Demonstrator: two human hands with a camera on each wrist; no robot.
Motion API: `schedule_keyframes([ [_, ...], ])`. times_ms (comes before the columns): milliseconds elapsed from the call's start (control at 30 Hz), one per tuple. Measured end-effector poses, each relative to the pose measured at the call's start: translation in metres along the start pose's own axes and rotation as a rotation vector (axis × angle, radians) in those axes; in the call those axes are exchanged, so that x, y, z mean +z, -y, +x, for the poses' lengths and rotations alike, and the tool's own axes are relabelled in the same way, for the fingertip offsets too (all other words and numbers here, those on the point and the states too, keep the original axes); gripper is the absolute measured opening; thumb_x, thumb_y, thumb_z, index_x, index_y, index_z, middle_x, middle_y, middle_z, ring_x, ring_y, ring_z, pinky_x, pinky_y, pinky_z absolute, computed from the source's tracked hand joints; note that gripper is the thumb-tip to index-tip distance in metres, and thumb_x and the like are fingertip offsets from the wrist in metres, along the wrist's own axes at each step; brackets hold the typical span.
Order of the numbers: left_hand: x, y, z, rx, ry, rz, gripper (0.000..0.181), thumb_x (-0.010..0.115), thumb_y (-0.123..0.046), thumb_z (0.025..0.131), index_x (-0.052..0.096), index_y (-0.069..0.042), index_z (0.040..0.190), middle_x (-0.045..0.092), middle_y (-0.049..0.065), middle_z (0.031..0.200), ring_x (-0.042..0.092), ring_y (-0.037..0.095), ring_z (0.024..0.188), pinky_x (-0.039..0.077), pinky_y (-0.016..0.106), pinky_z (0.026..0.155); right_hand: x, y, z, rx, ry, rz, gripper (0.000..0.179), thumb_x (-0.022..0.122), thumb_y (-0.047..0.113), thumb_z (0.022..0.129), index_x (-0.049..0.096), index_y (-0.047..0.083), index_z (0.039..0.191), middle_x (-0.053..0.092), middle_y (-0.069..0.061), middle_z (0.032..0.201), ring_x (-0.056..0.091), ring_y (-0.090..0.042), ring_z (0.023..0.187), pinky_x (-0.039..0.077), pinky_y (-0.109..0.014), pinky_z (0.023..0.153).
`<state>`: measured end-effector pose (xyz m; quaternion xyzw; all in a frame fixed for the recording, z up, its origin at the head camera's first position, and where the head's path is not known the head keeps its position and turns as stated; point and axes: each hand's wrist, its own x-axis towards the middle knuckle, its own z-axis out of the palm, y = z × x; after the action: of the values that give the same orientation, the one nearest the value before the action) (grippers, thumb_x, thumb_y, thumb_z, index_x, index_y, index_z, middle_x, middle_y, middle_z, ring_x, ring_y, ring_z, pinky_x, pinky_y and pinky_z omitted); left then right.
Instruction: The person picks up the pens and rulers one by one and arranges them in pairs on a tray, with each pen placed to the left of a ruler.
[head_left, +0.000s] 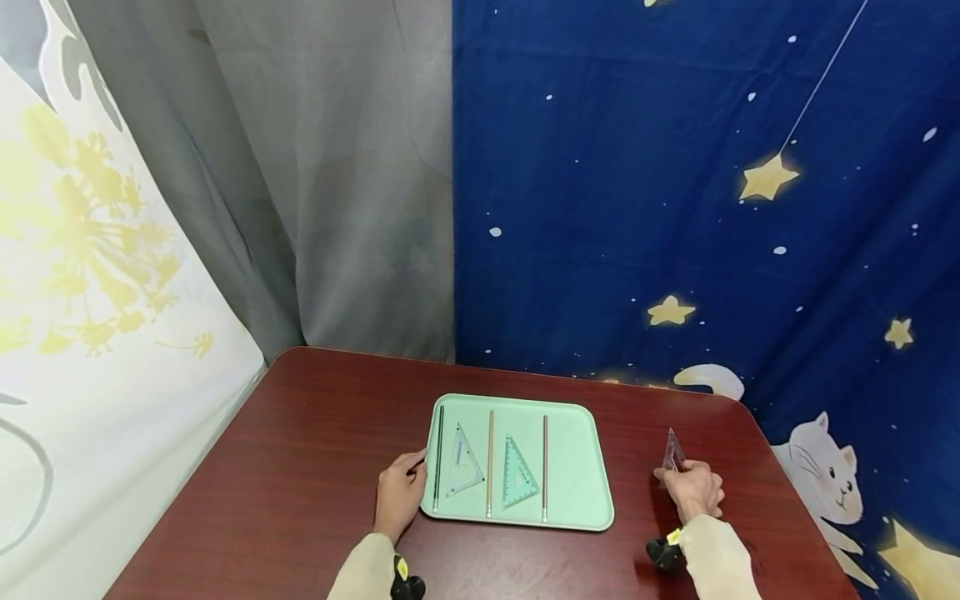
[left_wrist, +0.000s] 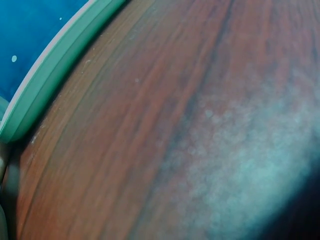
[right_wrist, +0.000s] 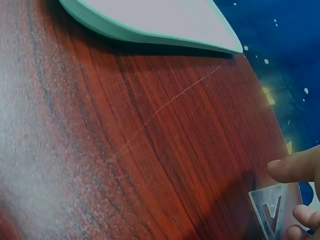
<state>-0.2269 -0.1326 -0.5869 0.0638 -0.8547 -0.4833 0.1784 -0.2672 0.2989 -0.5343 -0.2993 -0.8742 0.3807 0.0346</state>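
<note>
A pale green tray (head_left: 577,467) lies on the table. My left hand (head_left: 400,493) grips its left rim; in the left wrist view only slivers of fingers show beside the tray's edge (left_wrist: 45,75). To the right of the tray, my right hand (head_left: 692,487) pinches a clear set square (head_left: 672,452) between thumb and fingers, tilted up at the table. The right wrist view shows this set square (right_wrist: 270,202) with its triangular cut-out. On the tray lie a clear set square (head_left: 465,467) and a greenish set square (head_left: 517,475).
A dark pencil-like stick (head_left: 439,458), a tan one (head_left: 490,462) and a reddish-brown one (head_left: 545,467) lie lengthwise on the tray, with the set squares between them. The dark red wooden table (head_left: 300,483) ends near a grey curtain (head_left: 367,208) and a blue star-patterned curtain (head_left: 600,208).
</note>
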Motion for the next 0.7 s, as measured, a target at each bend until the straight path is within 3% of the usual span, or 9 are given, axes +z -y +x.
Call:
schedule_keyframes([
  [233,0.0,-0.0008,0.0002,0.007,-0.005,-0.002,0.027,0.061,-0.007,0.091,0.07,-0.008,0.116,0.07,0.007,0.108,0.064,0.007,0.072,0.049,0.021,0.062,0.0033,-0.0034,0.0007,-0.023,-0.015,-0.039,0.063,0.069,0.024,0.075,0.046,-0.005,0.126,0.038,-0.033,0.121,0.031,-0.05,0.111,0.026,-0.062,0.086],
  [700,0.0006,-0.0009,0.0,0.029,-0.032,0.0,0.026,0.062,-0.006,0.089,0.071,-0.006,0.114,0.071,0.006,0.105,0.068,0.013,0.08,0.052,0.022,0.066,0.0028,-0.0046,-0.0044,-0.077,0.001,-0.084,0.054,0.067,0.011,0.073,0.052,-0.001,0.123,0.042,-0.033,0.118,0.034,-0.051,0.109,0.028,-0.061,0.085],
])
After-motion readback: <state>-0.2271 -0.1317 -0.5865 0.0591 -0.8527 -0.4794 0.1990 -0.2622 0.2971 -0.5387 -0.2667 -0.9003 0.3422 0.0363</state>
